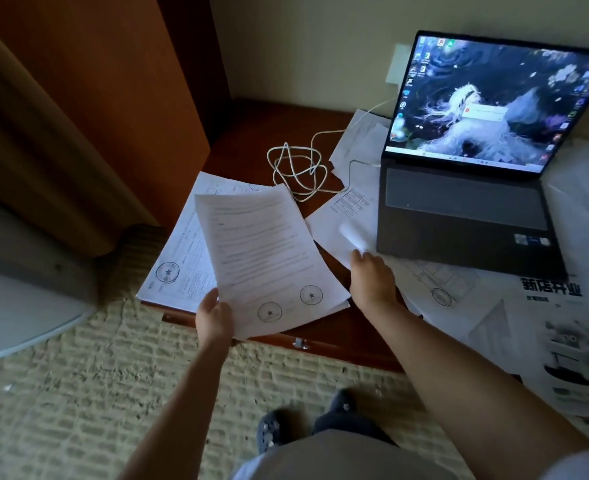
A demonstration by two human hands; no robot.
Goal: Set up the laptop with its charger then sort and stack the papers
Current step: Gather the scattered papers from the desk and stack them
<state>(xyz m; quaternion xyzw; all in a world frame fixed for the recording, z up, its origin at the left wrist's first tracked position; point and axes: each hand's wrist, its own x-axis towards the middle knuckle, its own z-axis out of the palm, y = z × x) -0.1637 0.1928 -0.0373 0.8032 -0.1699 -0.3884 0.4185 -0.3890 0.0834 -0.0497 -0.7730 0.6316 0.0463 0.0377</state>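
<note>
Laptop: the laptop (pixel 473 188) stands open on the right part of the wooden desk (pixel 251 133), screen lit with a desktop wallpaper and a small pop-up window; loose sheets lie under and around its base.
Charger: a white charger brick (pixel 395 69) sits in a wall outlet just left of the screen; its white cable (pixel 298 168) runs down over the desk, lies in a loose tangle left of the laptop, and one end reaches the laptop's left edge.
Held papers: a small sheaf of printed sheets (pixel 269 258), with two round stamps near its lower edge, is raised above the desk's front left part.
Left hand: the left hand (pixel 215 318) grips the sheaf at its lower left corner, thumb on top.
Right hand: the right hand (pixel 372 275) reaches onto a blurred white sheet (pixel 345 220) just left of the laptop's front corner; the fingertips are smeared, so I cannot tell whether it pinches the sheet or only touches it.
Other papers: a stamped form (pixel 178 265) lies flat under the sheaf at the desk's left edge; more sheets and a printed leaflet (pixel 563 341) with bold characters cover the right side.
Surroundings: patterned carpet (pixel 95 393) below, dark slippers (pixel 307 424) near the bottom, a curtain (pixel 43 116) at left.
</note>
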